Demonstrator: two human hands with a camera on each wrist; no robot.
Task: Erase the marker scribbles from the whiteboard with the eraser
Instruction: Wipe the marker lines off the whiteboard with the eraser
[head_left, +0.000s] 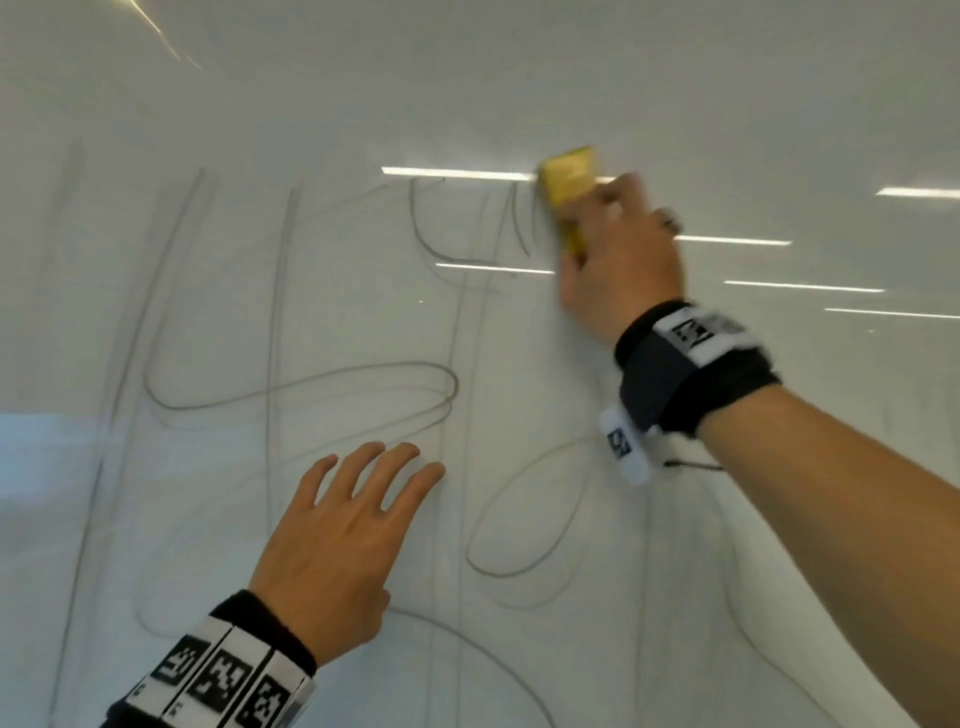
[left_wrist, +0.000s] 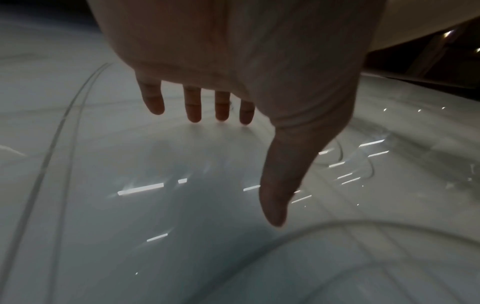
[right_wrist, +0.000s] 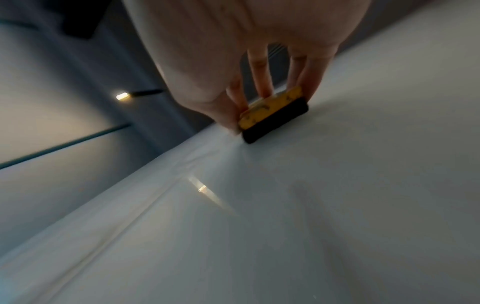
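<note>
A glossy whiteboard (head_left: 571, 88) fills the head view, covered with thin grey marker scribbles (head_left: 311, 384) of loops and long vertical strokes. My right hand (head_left: 618, 249) grips a yellow eraser (head_left: 569, 179) with a black felt pad (right_wrist: 276, 123) and presses it flat on the board at the upper middle, just right of short strokes (head_left: 519, 223). My left hand (head_left: 343, 540) lies with fingers spread and straight against the board lower down, holding nothing. In the left wrist view the left hand (left_wrist: 233, 115) shows straight fingertips over the board.
Bright ceiling-light reflections (head_left: 457, 173) streak across the board. Right of the eraser the board (head_left: 805, 130) carries only faint smears. A dark wall and a small lamp (right_wrist: 122, 96) show beyond the board's edge in the right wrist view.
</note>
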